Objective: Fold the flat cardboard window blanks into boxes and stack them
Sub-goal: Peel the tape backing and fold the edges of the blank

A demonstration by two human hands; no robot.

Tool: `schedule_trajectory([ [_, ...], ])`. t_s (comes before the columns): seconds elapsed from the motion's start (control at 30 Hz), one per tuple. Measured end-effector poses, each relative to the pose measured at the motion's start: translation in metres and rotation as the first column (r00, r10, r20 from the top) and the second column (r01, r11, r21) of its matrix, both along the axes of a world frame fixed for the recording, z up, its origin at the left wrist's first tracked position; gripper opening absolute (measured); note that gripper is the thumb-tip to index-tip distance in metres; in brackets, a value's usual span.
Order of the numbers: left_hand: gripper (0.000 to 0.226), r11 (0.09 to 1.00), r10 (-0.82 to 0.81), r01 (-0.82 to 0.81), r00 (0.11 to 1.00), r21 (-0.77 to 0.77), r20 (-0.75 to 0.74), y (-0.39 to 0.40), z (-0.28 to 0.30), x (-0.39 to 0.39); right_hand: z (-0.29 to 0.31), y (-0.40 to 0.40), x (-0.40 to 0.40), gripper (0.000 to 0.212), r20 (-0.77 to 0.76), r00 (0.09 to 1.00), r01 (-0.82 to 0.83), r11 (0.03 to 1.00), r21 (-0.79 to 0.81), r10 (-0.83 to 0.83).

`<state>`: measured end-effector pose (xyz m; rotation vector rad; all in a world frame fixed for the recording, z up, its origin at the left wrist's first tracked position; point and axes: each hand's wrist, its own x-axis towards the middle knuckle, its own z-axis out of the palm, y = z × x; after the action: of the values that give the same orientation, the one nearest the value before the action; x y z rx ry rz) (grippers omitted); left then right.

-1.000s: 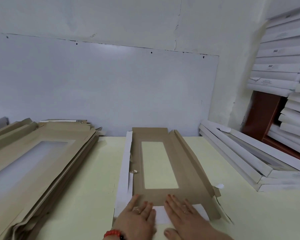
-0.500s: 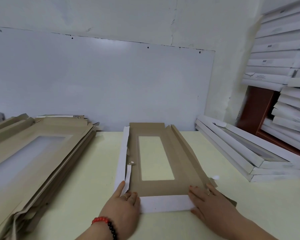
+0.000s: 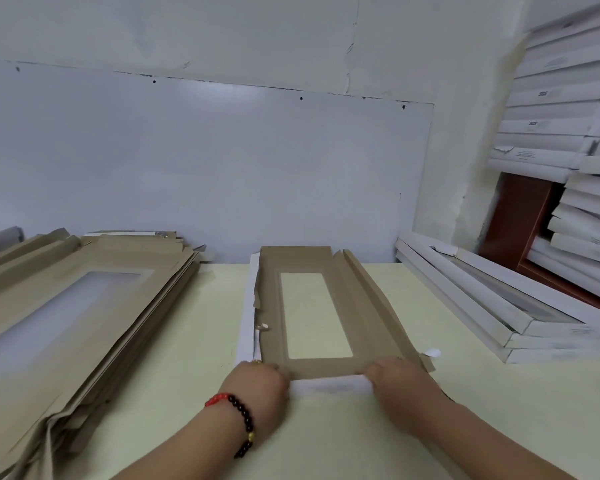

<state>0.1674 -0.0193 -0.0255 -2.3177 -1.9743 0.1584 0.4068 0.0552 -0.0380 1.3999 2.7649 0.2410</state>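
Note:
A brown cardboard window blank (image 3: 312, 364) lies lengthwise on the pale yellow table (image 3: 361, 438), brown side up, with a white near flap between my hands. My left hand (image 3: 258, 384), with a red and black bead bracelet on its wrist, grips the blank's near left corner. My right hand (image 3: 397, 382) grips the near right corner, fingers curled over the edge. The blank's right side panel is raised along its crease, and its left edge shows a white strip.
A thick pile of flat brown window blanks (image 3: 66, 306) fills the table's left side. Folded white window boxes (image 3: 499, 306) are stacked at the right. More white boxes (image 3: 561, 109) are piled high against the right wall. A white panel (image 3: 205, 168) backs the table.
Both hands moved apart from the middle of the near flap to the blank's two near corners. Their fingers went from lying flat to curling round the edge.

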Motion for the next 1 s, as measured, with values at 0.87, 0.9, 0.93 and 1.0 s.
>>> schedule_trajectory([
  [0.87, 0.104, 0.971, 0.109, -0.157, 0.961, -0.178, -0.255, 0.004, -0.03, -0.001, -0.02, 0.004, 0.022, 0.07, 0.11, 0.993, 0.022, 0.987, 0.157, -0.039],
  [0.9, 0.102, 0.97, 0.115, -0.165, 0.959, -0.178, -0.26, 0.004, -0.028, -0.002, -0.022, 0.008, 0.026, 0.07, 0.142, 0.988, 0.036, 0.991, 0.129, -0.055],
  [0.93, 0.1, 0.969, 0.122, -0.172, 0.957, -0.177, -0.262, 0.003, -0.027, -0.003, -0.022, 0.01, 0.027, 0.069, 0.127, 0.989, 0.06, 0.989, 0.139, -0.077],
  [1.0, 0.096, 0.969, 0.136, -0.182, 0.957, -0.166, -0.255, 0.002, -0.026, -0.005, -0.015, 0.011, 0.029, 0.064, 0.148, 0.988, 0.012, 0.979, 0.203, -0.042],
])
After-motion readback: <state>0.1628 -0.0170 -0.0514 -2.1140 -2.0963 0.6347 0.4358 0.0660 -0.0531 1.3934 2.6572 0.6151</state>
